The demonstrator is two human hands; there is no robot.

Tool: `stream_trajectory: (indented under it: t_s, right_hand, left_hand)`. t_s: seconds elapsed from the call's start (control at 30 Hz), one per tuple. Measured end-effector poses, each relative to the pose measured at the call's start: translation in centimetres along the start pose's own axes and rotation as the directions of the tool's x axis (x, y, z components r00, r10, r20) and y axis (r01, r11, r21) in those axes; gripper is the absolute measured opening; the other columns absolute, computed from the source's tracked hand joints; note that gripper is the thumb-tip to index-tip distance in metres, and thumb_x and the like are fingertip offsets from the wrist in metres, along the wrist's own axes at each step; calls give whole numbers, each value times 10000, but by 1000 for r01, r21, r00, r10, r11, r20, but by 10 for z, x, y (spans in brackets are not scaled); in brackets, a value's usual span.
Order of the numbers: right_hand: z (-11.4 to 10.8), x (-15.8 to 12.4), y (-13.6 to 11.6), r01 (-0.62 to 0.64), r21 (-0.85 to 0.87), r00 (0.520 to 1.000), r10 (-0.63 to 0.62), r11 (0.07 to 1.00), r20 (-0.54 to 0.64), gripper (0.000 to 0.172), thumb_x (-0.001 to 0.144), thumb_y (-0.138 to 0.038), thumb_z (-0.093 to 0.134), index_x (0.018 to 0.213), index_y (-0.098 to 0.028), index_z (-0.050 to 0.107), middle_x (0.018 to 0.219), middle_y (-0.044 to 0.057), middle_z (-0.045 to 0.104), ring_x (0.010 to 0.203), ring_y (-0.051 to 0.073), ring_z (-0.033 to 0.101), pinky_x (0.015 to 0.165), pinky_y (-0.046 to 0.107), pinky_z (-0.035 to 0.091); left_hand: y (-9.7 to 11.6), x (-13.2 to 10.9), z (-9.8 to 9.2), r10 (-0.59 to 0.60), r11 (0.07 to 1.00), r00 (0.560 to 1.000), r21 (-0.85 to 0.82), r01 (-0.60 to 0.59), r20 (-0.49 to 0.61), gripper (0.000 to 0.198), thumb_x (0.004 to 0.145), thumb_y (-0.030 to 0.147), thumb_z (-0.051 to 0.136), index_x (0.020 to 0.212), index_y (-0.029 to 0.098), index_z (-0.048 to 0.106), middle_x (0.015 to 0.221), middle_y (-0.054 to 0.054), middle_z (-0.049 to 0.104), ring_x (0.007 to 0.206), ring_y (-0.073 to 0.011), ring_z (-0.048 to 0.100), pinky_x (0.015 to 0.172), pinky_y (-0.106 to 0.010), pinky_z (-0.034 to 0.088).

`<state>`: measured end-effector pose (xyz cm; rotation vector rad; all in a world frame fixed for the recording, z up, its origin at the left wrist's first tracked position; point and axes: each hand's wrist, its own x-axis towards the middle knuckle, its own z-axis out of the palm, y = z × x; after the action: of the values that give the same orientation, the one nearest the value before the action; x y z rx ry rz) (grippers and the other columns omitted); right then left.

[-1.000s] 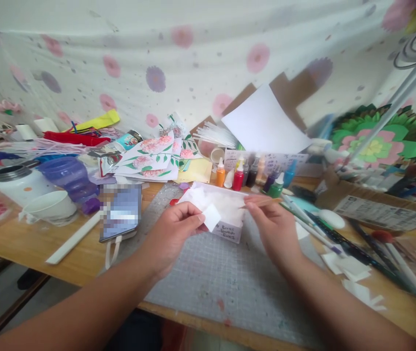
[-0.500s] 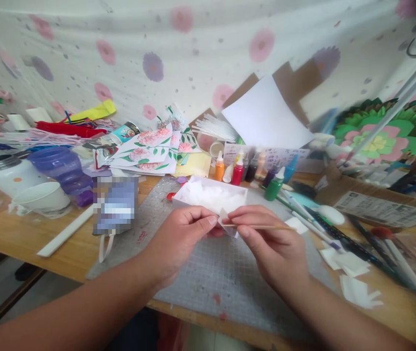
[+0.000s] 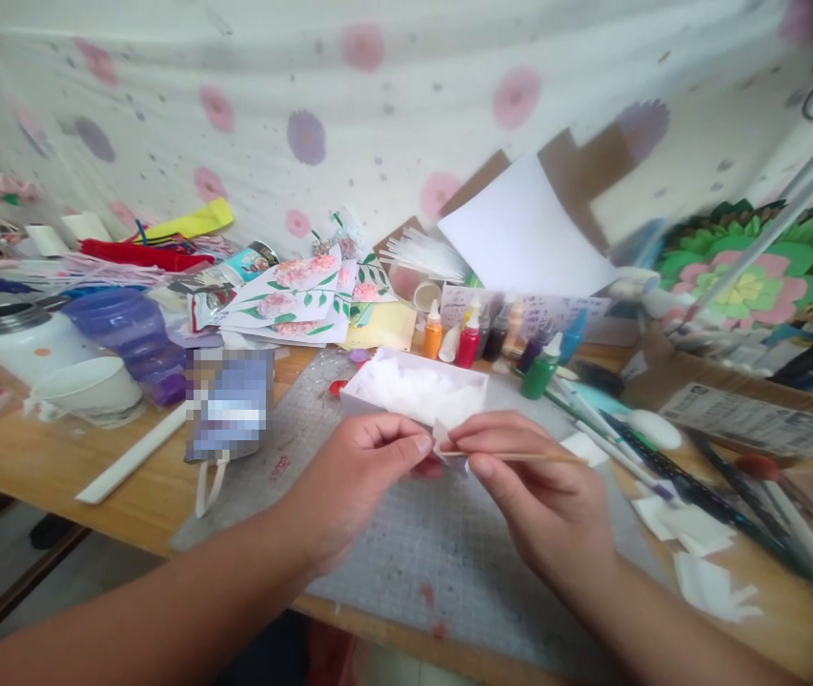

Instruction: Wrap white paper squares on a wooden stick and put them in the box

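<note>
My left hand (image 3: pixel 377 472) is closed, thumb and forefinger pinching a small white piece (image 3: pixel 441 436) that looks like thin paper. Opposite it, my right hand (image 3: pixel 538 481) is closed on a thin wooden stick (image 3: pixel 520 457), lying nearly level with its tip against the white piece. Both hands hover over the grey cutting mat (image 3: pixel 392 572). Just behind them stands a white box (image 3: pixel 474 386) of fluffy white filling (image 3: pixel 416 381). What my left fingertips cover is hidden.
Paint bottles, among them a green one (image 3: pixel 540 370) and a red one (image 3: pixel 468 341), stand behind the box. Brushes and white paper scraps (image 3: pixel 706 529) lie at right, near a cardboard box (image 3: pixel 756 405). A white cup (image 3: pixel 88 389) and purple container (image 3: pixel 120 329) stand at left.
The whole view has shifted slightly, so everything appears a little lower and further right. Both hands keep their pinches, the stick still against the white piece.
</note>
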<state>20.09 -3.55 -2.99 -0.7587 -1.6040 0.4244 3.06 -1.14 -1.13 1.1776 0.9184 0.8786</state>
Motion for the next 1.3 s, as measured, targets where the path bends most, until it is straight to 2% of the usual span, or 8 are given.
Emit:
stream_trajectory:
  t_s: [0.27,0.43,0.63,0.83,1.0,1.13,1.3]
  right_hand:
    - [1,0,3,4,56,1000,-3,998,-18,255,811,-64,636,911,-280,728,824,-4,758,839,159,697,776,310,567]
    - [3,-5,7,-102,189,991,116,977,-67,206,836,-114,629,875,-287,734,844,-6,749,852,162,689,776,321,561]
    - [6,-8,14,-204,365,967,244,908,-69,136,854,-193,636,850,-280,741,853,18,733,863,171,669,744,324,551]
    - [7,-7,12,-323,461,921,386,827,-48,85,836,-268,661,833,-243,742,846,30,720,718,152,682,669,310,566]
    - [6,-7,11,-299,448,936,350,843,-33,96,845,-251,650,837,-253,746,847,28,723,735,157,680,692,323,563]
    - [5,-8,12,-227,411,966,258,883,-21,139,858,-195,633,858,-281,742,861,12,723,841,162,664,745,321,545]
    - [5,-8,12,-203,374,972,231,905,-33,138,852,-185,640,874,-280,738,867,21,729,847,170,667,737,328,551]
  left_hand:
    - [0,-1,2,16,998,1000,54,-17,11,119,785,212,635,692,148,673,705,-20,658,750,-157,591,787,-312,446]
    - [2,-2,2,12,999,1000,49,-13,27,123,786,227,634,694,151,663,699,-15,655,734,-153,586,765,-300,432]
    - [4,-2,1,17,997,999,70,-21,46,155,795,275,634,697,156,652,721,-22,657,751,-164,588,771,-305,423]
    - [2,-1,2,45,995,997,85,-50,62,159,808,275,623,708,156,655,732,-28,661,770,-169,586,777,-310,425]
    - [3,-3,2,36,999,998,20,-38,58,129,787,255,636,703,158,653,727,-28,665,767,-172,589,776,-316,424]
    - [4,-4,3,25,999,999,24,-26,43,76,747,184,641,676,156,629,695,-18,655,744,-161,582,751,-302,414]
    - [5,-4,3,33,999,999,22,-34,36,66,735,153,621,669,156,622,677,-8,639,719,-150,569,736,-296,409]
